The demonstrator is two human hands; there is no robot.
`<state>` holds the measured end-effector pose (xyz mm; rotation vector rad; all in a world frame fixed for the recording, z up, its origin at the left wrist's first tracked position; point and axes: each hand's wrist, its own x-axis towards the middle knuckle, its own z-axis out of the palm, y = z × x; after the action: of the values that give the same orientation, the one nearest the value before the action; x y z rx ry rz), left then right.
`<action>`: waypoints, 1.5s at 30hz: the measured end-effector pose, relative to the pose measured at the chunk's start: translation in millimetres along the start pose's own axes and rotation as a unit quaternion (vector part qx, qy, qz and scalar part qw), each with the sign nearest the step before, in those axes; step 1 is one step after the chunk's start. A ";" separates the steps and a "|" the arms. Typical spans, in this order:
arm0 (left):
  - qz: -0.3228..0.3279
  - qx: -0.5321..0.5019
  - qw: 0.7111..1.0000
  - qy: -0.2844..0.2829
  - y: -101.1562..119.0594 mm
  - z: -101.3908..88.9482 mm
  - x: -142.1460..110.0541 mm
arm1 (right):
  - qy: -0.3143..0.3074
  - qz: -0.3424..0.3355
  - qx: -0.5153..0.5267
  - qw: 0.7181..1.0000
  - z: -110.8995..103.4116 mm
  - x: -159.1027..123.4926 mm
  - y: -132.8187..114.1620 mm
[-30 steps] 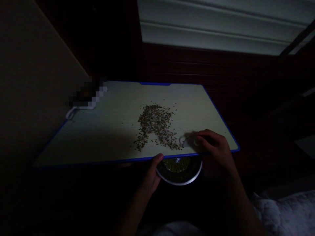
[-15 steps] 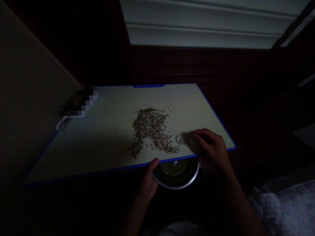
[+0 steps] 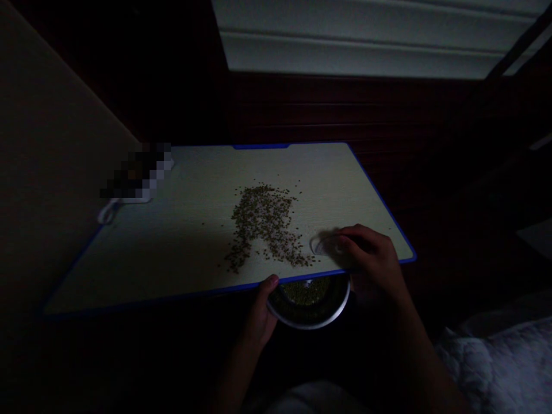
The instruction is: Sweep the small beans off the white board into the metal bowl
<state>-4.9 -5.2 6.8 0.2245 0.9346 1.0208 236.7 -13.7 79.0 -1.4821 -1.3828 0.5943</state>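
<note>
Small green beans, perhaps mung beans, lie spread over the middle of a pale tabletop with a blue rim. Just under its near edge is a round metal bowl with more beans inside. My left hand is closed against the bowl's left side, thumb pressed on the blue rim; its other fingers are mostly hidden. To the right of the beans, my right hand pinches a clear, thin, curved piece against the tabletop. Its exact kind is too dim to make out.
A pixelated object with a white edge and a strap loop lies on the tabletop's left end, beside a wall. Dark red wood panelling stands behind. A light quilted cloth is at the lower right.
Hardly anything differs. The view has shifted slightly, and both hands, the bowl and the clear piece keep nearly the same places; the spread of beans looks the same.
</note>
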 end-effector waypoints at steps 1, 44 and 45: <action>0.004 -0.003 1.000 0.001 -0.2 0.0 0.3 | -0.006 0.000 -0.001 1.000 0.3 0.1 -0.8; 0.027 -0.035 0.999 0.007 -6.0 5.3 2.4 | -0.086 -0.103 -0.017 0.991 -5.9 -1.0 -2.3; 0.028 -0.034 0.999 0.008 -5.9 5.0 2.6 | -0.087 -0.107 -0.016 0.990 -5.8 -0.8 -2.6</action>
<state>3.2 -5.0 5.1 0.1867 0.9107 1.1066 240.4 -16.7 83.4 -1.3093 -1.6675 0.5776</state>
